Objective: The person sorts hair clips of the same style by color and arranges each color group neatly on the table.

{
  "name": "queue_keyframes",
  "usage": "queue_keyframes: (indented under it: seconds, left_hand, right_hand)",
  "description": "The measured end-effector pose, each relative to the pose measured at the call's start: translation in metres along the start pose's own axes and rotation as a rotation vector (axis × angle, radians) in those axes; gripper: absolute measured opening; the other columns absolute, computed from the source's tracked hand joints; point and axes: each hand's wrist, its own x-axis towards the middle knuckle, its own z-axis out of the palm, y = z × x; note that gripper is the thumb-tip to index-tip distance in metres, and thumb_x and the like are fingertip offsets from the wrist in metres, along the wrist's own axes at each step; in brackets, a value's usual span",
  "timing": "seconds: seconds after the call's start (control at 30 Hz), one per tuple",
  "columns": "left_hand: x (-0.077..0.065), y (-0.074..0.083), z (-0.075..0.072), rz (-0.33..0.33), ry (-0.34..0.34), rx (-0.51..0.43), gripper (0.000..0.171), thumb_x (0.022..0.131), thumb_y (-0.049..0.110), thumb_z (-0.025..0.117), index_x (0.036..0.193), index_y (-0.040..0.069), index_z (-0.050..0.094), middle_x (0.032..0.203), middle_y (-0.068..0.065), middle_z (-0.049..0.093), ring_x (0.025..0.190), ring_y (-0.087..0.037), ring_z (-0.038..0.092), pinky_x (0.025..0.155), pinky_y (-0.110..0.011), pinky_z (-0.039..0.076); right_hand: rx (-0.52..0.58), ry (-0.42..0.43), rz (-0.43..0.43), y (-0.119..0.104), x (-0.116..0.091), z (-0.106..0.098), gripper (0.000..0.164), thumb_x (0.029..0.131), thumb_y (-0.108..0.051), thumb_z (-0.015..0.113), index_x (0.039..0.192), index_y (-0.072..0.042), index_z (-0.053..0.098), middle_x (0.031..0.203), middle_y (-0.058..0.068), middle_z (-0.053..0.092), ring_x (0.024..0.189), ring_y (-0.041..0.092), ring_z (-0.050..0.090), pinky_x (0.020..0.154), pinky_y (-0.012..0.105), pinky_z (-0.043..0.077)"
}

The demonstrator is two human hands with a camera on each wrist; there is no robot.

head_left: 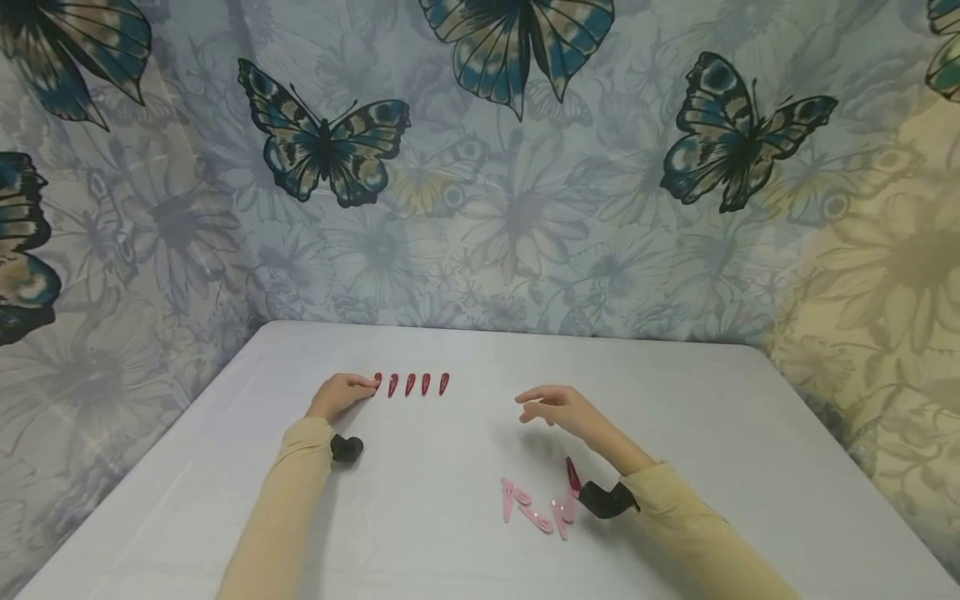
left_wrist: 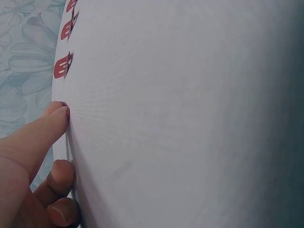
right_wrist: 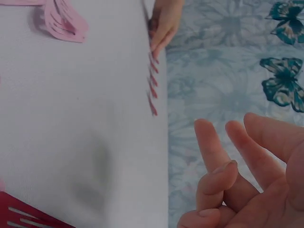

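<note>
My left hand is at the left end of a row of several red snap hair clips, on the far part of the white table. Its thumb and index fingertip pinch the leftmost red hair clip; in the left wrist view the fingertips mostly hide that clip. Above the table, right of the row, hovers my right hand, holding nothing, its fingers loosely bent and spread. Nearer me, beside the right wrist, lie a loose red hair clip and several pink hair clips.
The white table reaches back to a wall covering printed with butterflies and flowers. Black wrist cameras sit on the left wrist and the right wrist; the right one partly covers the clips.
</note>
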Motion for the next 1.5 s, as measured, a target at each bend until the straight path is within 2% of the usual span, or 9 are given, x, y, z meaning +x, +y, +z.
queue_keyframes:
  seconds: [0.2, 0.37, 0.5, 0.73, 0.87, 1.1, 1.37, 1.5]
  left_hand:
    - [0.000, -0.003, 0.000, -0.010, 0.001, -0.004, 0.026, 0.082, 0.020, 0.065, 0.103, 0.003, 0.067, 0.116, -0.019, 0.055, 0.110, -0.038, 0.044, 0.091, -0.048, 0.031]
    - [0.001, -0.003, 0.001, -0.017, 0.007, -0.008, 0.026, 0.082, 0.020, 0.064, 0.102, 0.003, 0.068, 0.116, -0.019, 0.055, 0.109, -0.038, 0.044, 0.091, -0.048, 0.031]
    - [0.002, -0.002, 0.002, -0.012, 0.007, -0.008, 0.025, 0.082, 0.020, 0.064, 0.101, 0.004, 0.068, 0.115, -0.019, 0.056, 0.108, -0.037, 0.046, 0.091, -0.048, 0.031]
    - [0.004, -0.003, 0.004, -0.022, 0.009, -0.008, 0.026, 0.082, 0.021, 0.065, 0.102, 0.006, 0.068, 0.115, -0.018, 0.056, 0.108, -0.037, 0.046, 0.090, -0.048, 0.032]
    - [0.003, -0.003, 0.003, -0.017, 0.009, 0.004, 0.026, 0.082, 0.021, 0.064, 0.103, 0.005, 0.068, 0.116, -0.019, 0.055, 0.108, -0.038, 0.045, 0.090, -0.048, 0.032]
    - [0.001, -0.002, 0.002, -0.024, 0.009, 0.005, 0.026, 0.083, 0.020, 0.063, 0.103, 0.004, 0.067, 0.117, -0.019, 0.054, 0.110, -0.038, 0.044, 0.092, -0.048, 0.030]
    - [-0.004, 0.002, -0.003, -0.024, 0.003, 0.000, 0.025, 0.083, 0.018, 0.063, 0.102, 0.003, 0.067, 0.117, -0.020, 0.054, 0.112, -0.039, 0.042, 0.093, -0.048, 0.029]
    - [-0.002, 0.003, -0.001, -0.019, 0.002, 0.001, 0.025, 0.083, 0.018, 0.064, 0.102, 0.003, 0.068, 0.117, -0.020, 0.054, 0.111, -0.039, 0.043, 0.092, -0.048, 0.030]
  right_hand:
    - [0.015, 0.029, 0.007, -0.004, -0.013, -0.005, 0.032, 0.089, -0.026, 0.055, 0.113, -0.005, 0.060, 0.090, 0.007, 0.066, 0.096, 0.037, 0.049, 0.073, 0.040, 0.038]
    - [0.031, 0.029, -0.002, -0.002, -0.025, -0.009, 0.033, 0.089, -0.021, 0.055, 0.114, 0.000, 0.058, 0.091, 0.010, 0.065, 0.094, 0.040, 0.049, 0.071, 0.038, 0.038]
    - [0.024, 0.023, -0.009, 0.003, -0.037, -0.011, 0.035, 0.090, -0.020, 0.055, 0.115, 0.004, 0.055, 0.091, 0.011, 0.065, 0.094, 0.037, 0.050, 0.071, 0.036, 0.038]
    - [0.015, 0.031, -0.003, 0.011, -0.055, -0.013, 0.034, 0.090, -0.019, 0.055, 0.115, 0.003, 0.056, 0.090, 0.009, 0.064, 0.092, 0.026, 0.054, 0.071, 0.035, 0.038]
    - [0.008, 0.029, -0.002, 0.016, -0.061, -0.014, 0.034, 0.090, -0.019, 0.055, 0.115, 0.003, 0.056, 0.090, 0.010, 0.064, 0.091, 0.027, 0.054, 0.071, 0.036, 0.038]
    - [0.030, 0.022, 0.034, 0.024, -0.067, -0.014, 0.034, 0.089, -0.020, 0.055, 0.114, 0.004, 0.055, 0.091, 0.010, 0.064, 0.094, 0.025, 0.053, 0.077, 0.040, 0.038]
    - [0.036, 0.008, 0.032, 0.033, -0.066, -0.016, 0.031, 0.090, -0.016, 0.054, 0.112, 0.005, 0.056, 0.090, 0.012, 0.064, 0.093, 0.026, 0.054, 0.080, 0.043, 0.036]
    - [0.033, -0.013, 0.034, 0.039, -0.068, -0.019, 0.030, 0.088, -0.012, 0.057, 0.111, 0.007, 0.056, 0.092, 0.014, 0.064, 0.077, 0.020, 0.053, 0.066, 0.033, 0.039]
